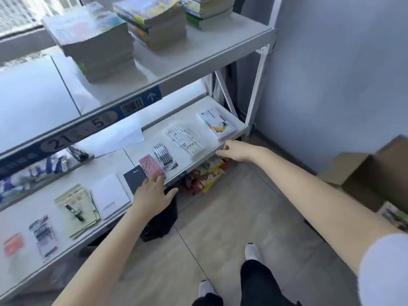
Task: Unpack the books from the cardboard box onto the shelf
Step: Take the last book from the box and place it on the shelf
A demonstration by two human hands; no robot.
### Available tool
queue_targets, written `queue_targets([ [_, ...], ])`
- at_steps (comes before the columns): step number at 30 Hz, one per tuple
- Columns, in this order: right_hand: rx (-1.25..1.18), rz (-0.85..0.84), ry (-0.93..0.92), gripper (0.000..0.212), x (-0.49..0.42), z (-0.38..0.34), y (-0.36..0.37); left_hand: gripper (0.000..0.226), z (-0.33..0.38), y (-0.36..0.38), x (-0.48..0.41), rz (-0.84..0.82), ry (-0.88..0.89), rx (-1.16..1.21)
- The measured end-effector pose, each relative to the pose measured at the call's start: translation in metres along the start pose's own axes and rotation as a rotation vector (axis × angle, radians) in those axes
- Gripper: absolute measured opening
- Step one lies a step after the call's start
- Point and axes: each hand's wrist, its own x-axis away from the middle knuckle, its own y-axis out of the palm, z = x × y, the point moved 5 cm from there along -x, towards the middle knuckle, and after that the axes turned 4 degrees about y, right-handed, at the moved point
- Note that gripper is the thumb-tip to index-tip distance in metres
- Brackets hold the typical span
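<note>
While they are blurred, the books (pixel 92 40) read as thick paperbacks with pale, green and yellow covers, lying flat in three stacks on the upper board of the shelf (pixel 198 60). On the shelf's middle board, the left hand (pixel 152 193) lies flat and spread at the front edge, fingertips at a red packet (pixel 151 167), holding nothing. The right hand (pixel 234 150), fingers loosely bent, is at the same edge farther right, also holding nothing. The cardboard box (pixel 375 173) stands on the tiled floor (pixel 220 228) right of the shelf, by a grey wall (pixel 331 62).
</note>
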Motion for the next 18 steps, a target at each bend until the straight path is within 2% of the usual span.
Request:
queue_targets([
  [2,0.004,0.041,0.092,0.045,0.020,0.050,0.003,0.065,0.029,0.011,-0.001,-0.054,0.059,-0.071],
  [5,-0.004,0.107,0.190,0.056,0.054,0.122,-0.006,0.063,0.092,0.018,-0.006,-0.044,0.186,-0.141],
  [7,-0.016,0.131,0.247,0.056,0.085,0.174,-0.017,0.061,0.149,0.024,-0.007,-0.029,0.286,-0.177],
  [12,-0.139,0.210,0.382,0.040,0.178,0.312,-0.037,0.057,0.306,0.053,0.005,-0.067,0.490,-0.241],
  [15,-0.244,0.237,0.431,0.053,0.237,0.393,-0.043,0.056,0.397,0.070,0.017,-0.077,0.616,-0.287],
  [18,-0.283,0.278,0.509,0.053,0.291,0.466,-0.052,0.056,0.481,0.081,0.022,-0.076,0.726,-0.334],
])
